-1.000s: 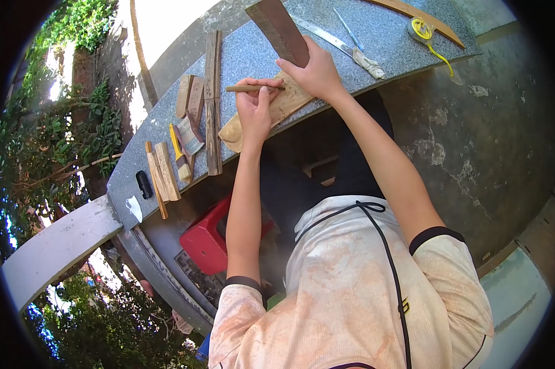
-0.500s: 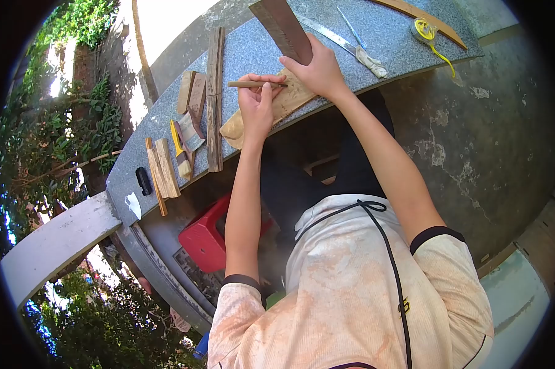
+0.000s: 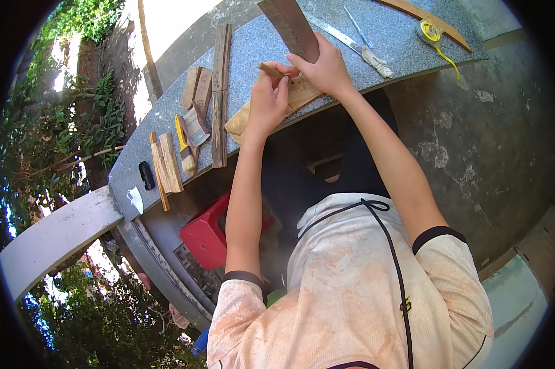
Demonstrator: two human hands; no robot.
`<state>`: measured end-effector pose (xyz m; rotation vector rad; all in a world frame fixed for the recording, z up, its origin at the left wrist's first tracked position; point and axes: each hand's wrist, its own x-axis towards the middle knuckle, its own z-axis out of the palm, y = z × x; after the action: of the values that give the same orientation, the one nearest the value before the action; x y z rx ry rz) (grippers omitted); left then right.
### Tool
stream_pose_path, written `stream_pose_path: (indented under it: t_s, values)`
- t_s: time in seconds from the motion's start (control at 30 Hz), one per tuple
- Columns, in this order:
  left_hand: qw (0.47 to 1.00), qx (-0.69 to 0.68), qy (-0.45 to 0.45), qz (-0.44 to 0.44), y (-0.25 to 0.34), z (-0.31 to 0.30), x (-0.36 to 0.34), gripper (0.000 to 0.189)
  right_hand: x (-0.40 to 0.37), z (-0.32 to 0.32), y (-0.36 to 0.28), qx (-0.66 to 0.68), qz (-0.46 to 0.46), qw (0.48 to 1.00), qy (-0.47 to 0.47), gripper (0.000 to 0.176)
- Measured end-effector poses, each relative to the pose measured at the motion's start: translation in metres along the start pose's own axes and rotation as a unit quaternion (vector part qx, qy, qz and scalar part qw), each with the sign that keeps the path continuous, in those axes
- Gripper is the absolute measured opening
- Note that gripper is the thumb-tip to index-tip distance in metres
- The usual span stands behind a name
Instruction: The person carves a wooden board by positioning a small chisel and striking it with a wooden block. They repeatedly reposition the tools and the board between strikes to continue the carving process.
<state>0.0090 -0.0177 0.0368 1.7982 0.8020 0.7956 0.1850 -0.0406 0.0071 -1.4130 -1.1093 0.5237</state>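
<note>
Loads of stuff lying around on the granite table (image 3: 253, 43): a long dark wood strip (image 3: 219, 92), a yellow-handled brush (image 3: 183, 144) just beside it, a few pale slats (image 3: 167, 163) and a little black thing (image 3: 146, 175) near the edge. Over at the other end there's a yellow tape measure (image 3: 430, 31), a curved wood strip (image 3: 425, 18) and a metal ruler (image 3: 336, 35). Red stool (image 3: 207, 237) sits under the table on stained concrete floor (image 3: 474, 135), with green bushes (image 3: 74, 135) off to the side.

Open-air woodworking spot: granite slab bench (image 3: 259, 43) strewn with wood offcuts (image 3: 167, 161), brush (image 3: 184, 147), tape measure (image 3: 429, 29); foliage (image 3: 99, 123) behind, concrete floor (image 3: 474, 154) below, strong sunlight.
</note>
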Motion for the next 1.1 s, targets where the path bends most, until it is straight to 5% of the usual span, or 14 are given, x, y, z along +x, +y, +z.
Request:
stream_pose_path:
  t_s: [0.23, 0.43, 1.1]
  values:
    - [0.995, 0.072, -0.063, -0.006, 0.006, -0.011, 0.006, 0.018, 0.001, -0.002, -0.002, 0.01, 0.023, 1.0, -0.006, 0.053]
    - [0.996, 0.078, -0.007, 0.038, 0.003, -0.003, 0.002, 0.012, 0.0, -0.003, -0.002, 0.022, 0.034, 0.999, -0.002, 0.052]
    - [0.972, 0.203, -0.038, 0.116, 0.008, -0.012, 0.008, 0.011, 0.023, -0.016, -0.006, 0.07, 0.051, 0.996, 0.013, 0.042]
